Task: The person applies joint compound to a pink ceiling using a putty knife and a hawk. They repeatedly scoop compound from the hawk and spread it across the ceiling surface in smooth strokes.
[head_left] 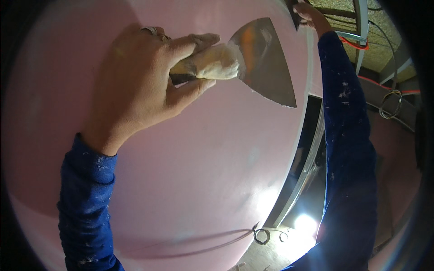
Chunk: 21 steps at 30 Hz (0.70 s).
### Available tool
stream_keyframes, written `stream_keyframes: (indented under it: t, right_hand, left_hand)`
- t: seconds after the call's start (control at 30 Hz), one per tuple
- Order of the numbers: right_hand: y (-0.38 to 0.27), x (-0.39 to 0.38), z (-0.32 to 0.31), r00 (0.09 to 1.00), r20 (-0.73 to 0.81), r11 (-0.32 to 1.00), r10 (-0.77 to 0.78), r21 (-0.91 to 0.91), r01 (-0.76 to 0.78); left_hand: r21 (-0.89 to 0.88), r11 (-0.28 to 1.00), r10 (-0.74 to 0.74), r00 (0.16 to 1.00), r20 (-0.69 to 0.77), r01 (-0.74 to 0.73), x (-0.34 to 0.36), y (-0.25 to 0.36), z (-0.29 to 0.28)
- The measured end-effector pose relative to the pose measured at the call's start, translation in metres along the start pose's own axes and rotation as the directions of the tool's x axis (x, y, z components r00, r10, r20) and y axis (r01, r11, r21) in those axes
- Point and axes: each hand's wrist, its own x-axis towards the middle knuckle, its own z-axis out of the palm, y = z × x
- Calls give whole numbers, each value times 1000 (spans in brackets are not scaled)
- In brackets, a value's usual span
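Observation:
My left hand [135, 81] is closed around the handle of a putty knife [266, 63], with a ring on one finger. Pale compound is caked on the handle where it meets the wide metal blade, which points right. Behind the knife spreads a pink drywall panel [194, 149], and the hand's shadow falls on it. At the top right, my right hand [311, 17] reaches up by the panel's far edge. Its fingers curl at a dark, narrow thing partly cut off by the frame, which I cannot make out. Both blue sleeves carry white specks.
Metal studs [360, 27] frame yellowish insulation [384, 40] at the upper right. Orange-red cable [355, 43] and a coiled wire [390, 104] hang there. Below, a bright lamp [305, 223] shines near the floor. A dark looped cable [261, 235] sticks out by the panel's lower edge.

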Motion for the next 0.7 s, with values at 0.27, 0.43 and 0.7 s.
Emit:
stream_keyframes:
  t: [0.27,0.43,0.7]
  right_hand:
    - [-6,7,-15,995,36,984,-93,-150,97]
    - [69,31,-38,999,-32,990,29,-135,-33]
    - [109,35,-39,973,-41,955,227,-186,-230]
  left_hand:
    - [-80,997,-21,1000,4,21,-15,-10,7]
    - [-71,997,-8,998,-62,3,-24,-17,17]
    - [-72,997,-32,998,-58,27,-11,-5,4]
